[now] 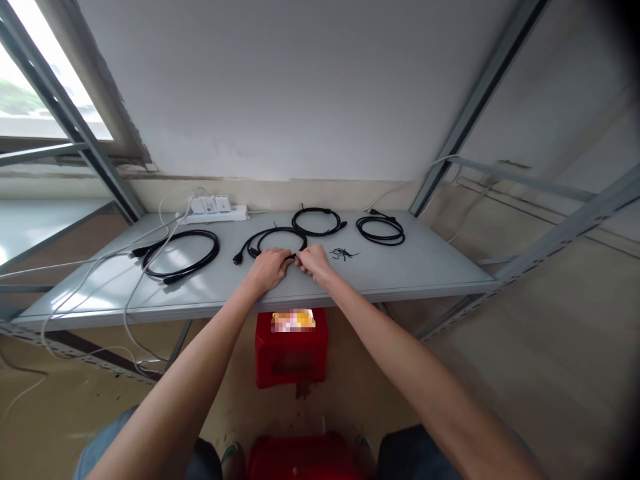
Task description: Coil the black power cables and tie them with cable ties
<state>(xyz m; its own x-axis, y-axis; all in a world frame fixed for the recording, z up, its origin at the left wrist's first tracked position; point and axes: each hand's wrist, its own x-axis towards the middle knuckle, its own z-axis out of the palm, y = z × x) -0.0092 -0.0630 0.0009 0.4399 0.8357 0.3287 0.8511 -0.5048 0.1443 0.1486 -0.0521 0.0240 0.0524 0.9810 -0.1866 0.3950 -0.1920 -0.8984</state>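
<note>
A coiled black cable (pixel 279 230) lies on the grey shelf (pixel 430 263) right in front of me, its plug end pointing out to the left. My left hand (pixel 271 268) rests at the coil's near side, fingers bent and pinched onto it. Close beside it, my right hand (pixel 313 260) is closed on the same stretch of cable. The fingers cover what lies between them, so a tie there cannot be made out. A small heap of thin black ties (pixel 343 254) is just right of my right hand.
Other coiled black cables lie around: one at left (pixel 217 250), one behind (pixel 320 235), one at right (pixel 380 241). A white power strip (pixel 225 215) with adapters sits by the wall. White cords (pixel 131 293) hang over the front-left edge. A red stool (pixel 291 360) stands below.
</note>
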